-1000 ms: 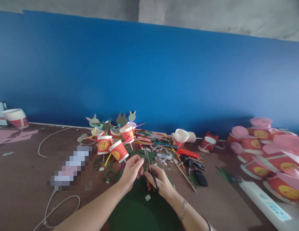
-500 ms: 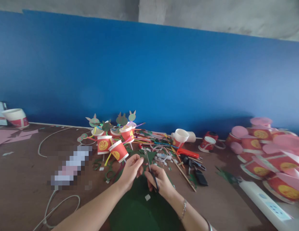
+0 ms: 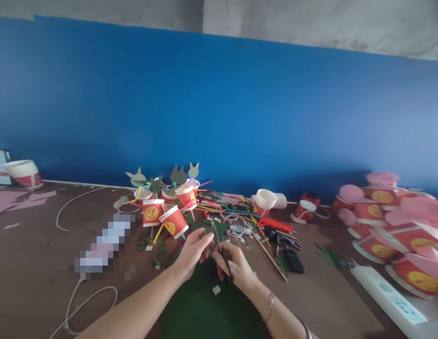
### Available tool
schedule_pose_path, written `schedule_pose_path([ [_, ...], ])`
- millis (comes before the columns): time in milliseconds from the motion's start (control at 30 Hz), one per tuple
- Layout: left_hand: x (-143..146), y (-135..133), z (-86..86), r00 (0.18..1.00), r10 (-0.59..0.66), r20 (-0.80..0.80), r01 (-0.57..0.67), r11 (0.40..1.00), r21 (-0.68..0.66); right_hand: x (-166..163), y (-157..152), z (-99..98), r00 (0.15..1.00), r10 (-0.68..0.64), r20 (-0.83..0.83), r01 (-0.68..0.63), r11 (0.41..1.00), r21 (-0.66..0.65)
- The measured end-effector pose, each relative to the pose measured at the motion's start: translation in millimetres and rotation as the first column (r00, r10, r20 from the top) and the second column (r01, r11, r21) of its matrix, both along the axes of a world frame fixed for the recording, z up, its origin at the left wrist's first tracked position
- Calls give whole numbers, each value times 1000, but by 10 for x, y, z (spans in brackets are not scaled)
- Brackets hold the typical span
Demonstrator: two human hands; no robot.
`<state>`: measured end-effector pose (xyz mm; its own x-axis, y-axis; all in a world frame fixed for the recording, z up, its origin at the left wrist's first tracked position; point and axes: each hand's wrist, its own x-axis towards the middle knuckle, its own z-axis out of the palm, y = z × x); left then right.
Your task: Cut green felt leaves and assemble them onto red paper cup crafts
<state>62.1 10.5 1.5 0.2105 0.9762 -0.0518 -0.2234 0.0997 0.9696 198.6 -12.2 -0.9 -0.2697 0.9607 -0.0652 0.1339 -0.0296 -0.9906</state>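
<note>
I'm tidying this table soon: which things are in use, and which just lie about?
In use, it seems:
scissors, in the right hand
left hand, close to them
green sheet, beneath both hands

Probably just lying about:
white power strip
black fob
pink paper

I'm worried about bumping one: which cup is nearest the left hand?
The tilted red cup beside the yellow strip; the other cups sit farther from the left hand.

Scissors (image 3: 226, 262): dark handles, slim metal blades slightly parted, tips pointing away, held above green sheet (image 3: 204, 314).
</note>
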Motion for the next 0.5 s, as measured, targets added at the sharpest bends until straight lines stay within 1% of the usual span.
schedule_pose_path([
  [133, -21, -4, 25, 999, -29, 19, 29, 999, 15, 7, 1, -19, 1000, 6, 7, -5, 999, -33],
  [300, -55, 17, 57, 994, -104, 17, 104, 995, 8, 38, 5, -36, 998, 59, -31, -59, 998, -20],
  [500, -69, 31, 68, 992, -123, 13, 123, 992, 15, 47, 10, -49, 997, 72, -24, -72, 997, -6],
])
